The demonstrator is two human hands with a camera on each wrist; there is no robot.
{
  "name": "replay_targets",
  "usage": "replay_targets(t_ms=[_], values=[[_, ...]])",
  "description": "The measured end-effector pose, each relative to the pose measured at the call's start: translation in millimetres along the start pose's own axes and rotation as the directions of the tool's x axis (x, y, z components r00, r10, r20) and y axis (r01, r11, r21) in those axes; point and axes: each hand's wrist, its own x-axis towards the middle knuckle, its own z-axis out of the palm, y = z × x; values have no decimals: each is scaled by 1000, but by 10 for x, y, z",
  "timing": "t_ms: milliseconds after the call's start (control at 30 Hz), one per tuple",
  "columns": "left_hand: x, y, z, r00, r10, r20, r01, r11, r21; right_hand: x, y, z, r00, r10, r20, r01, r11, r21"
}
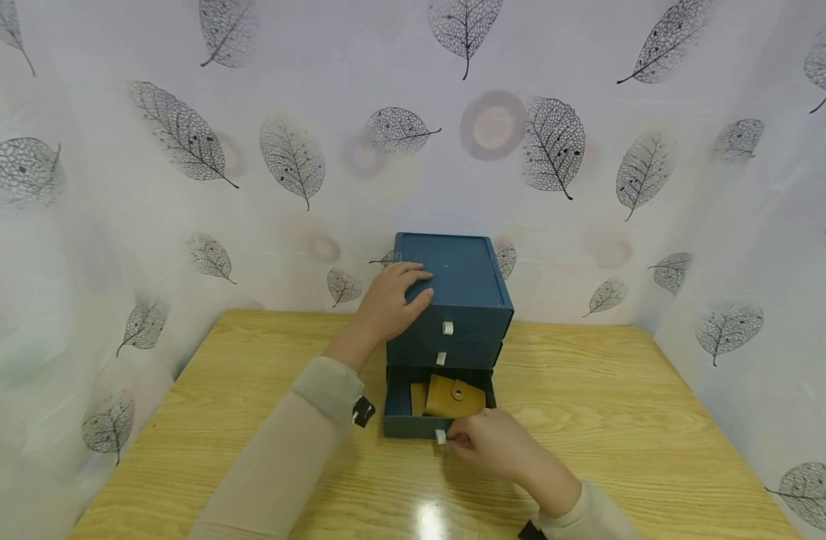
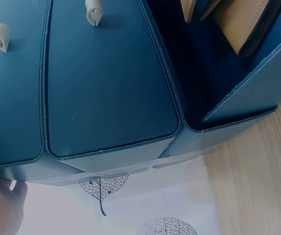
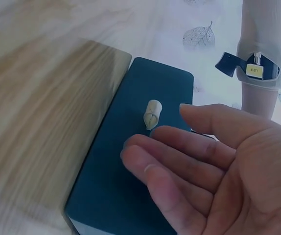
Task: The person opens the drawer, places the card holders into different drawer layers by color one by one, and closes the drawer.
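Observation:
A dark blue cabinet (image 1: pixel 456 270) with three stacked drawers stands against the backdrop. Its bottom drawer (image 1: pixel 409 427) is pulled out; the upper two are closed. Inside lie a mustard-yellow wallet (image 1: pixel 443 401) with a snap button and a flat tan piece (image 1: pixel 418 399) on its left. My left hand (image 1: pixel 391 301) rests on the cabinet's top left edge, fingers over the top. My right hand (image 1: pixel 497 444) is at the bottom drawer's front, beside its white pull tab (image 1: pixel 441 436). In the right wrist view, fingers loosely bent, it stands close to the tab (image 3: pixel 152 114) without pinching it.
The cabinet stands on a wood-grain table (image 1: pixel 588 397). Behind and on both sides hangs a pale curtain (image 1: pixel 345 60) with a leaf print. White pull tabs (image 1: pixel 448 328) mark the upper drawers. Camera straps show on both wrists.

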Motion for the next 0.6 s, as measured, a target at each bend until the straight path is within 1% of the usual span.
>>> replay_targets(t_ms=[100,267,467,600], values=[[0,0,2,1000,1,-1,-1,1000,0,2,-1,28,1000,8,11,-8,1000,-11],[2,-4,6,1000,3,-3,-3,1000,6,21,-19,69,1000,25,5,-24,1000,-15],[-4,-8,1,1000,12,-9,-12,1000,-5,51,-31,131,998,56,-18,-56,998,9],[-2,-13,7,1000,14,-14,-14,1000,-6,69,-44,160,995,79,-52,-79,997,3]])
